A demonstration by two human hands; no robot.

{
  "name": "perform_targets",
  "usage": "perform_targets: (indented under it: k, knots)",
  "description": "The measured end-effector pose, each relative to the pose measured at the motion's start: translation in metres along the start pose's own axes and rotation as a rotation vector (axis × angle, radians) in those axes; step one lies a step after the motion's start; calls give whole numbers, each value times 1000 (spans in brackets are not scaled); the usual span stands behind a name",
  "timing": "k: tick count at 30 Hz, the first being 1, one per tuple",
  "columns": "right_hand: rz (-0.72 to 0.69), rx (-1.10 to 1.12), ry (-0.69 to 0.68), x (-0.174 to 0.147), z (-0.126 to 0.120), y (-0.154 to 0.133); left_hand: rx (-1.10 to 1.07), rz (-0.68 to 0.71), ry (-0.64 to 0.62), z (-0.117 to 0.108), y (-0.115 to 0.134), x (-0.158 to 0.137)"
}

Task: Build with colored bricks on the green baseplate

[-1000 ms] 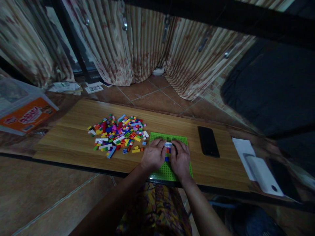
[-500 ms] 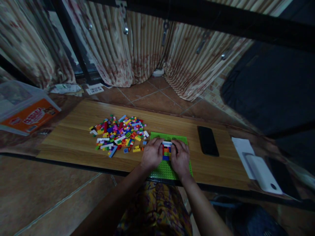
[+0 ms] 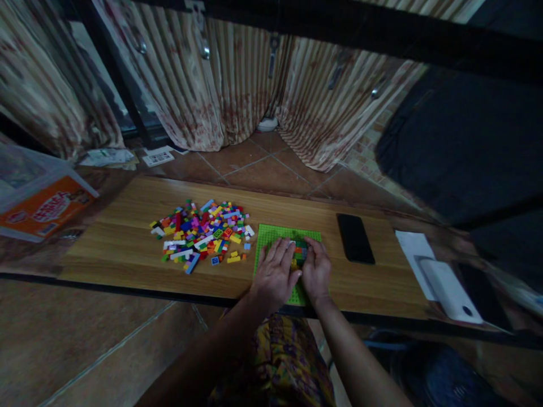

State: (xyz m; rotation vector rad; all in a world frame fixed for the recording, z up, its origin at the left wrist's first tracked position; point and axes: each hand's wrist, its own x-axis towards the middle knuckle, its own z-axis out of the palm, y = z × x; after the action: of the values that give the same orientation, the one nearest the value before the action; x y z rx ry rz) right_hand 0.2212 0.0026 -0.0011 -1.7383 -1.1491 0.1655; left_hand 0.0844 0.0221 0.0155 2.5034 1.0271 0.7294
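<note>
A green studded baseplate lies at the table's front edge. On it stands a small structure of coloured toy bricks, partly hidden under my hands. My left hand lies over the left side of the structure, its fingers stretched forward and its thumb pointing right. Against the right side, my right hand is curled, fingers and thumb gripping the bricks. To the left of the plate spreads a pile of loose toy bricks in many colours.
A black phone lies right of the plate on the wooden table. Farther right are a white paper and a white device. A clear bin with an orange label stands at the left. Curtains hang behind.
My left hand has shifted from gripping the structure's left side to lying flat across it. My right hand stays at the right side. The view has shifted slightly.
</note>
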Motion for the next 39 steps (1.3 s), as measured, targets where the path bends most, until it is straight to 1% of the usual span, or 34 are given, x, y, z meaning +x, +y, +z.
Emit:
perform_targets:
  k: [4,9,21,28,31,35,39]
  knots:
    - [18,32,7,0,-1,0,128,1,-83,7,9,-8]
    - [33,51,-11,0,-3,-2,206,8,-104,14,6,-10]
    - [25,3,-51,-1,-3,-5,100,7,-153,9,10,0]
    - [12,-7,-56,-1,-3,-5,83,-9,-165,17,8,-2]
    - [-2,-2,-49,-1,-3,-2,88,-7,-150,18,8,-4]
    - [-10,6,-44,-1,-2,2,131,-14,-155,12,13,-2]
    - [6,23,-42,0,-2,5,211,-40,-192,7,22,8]
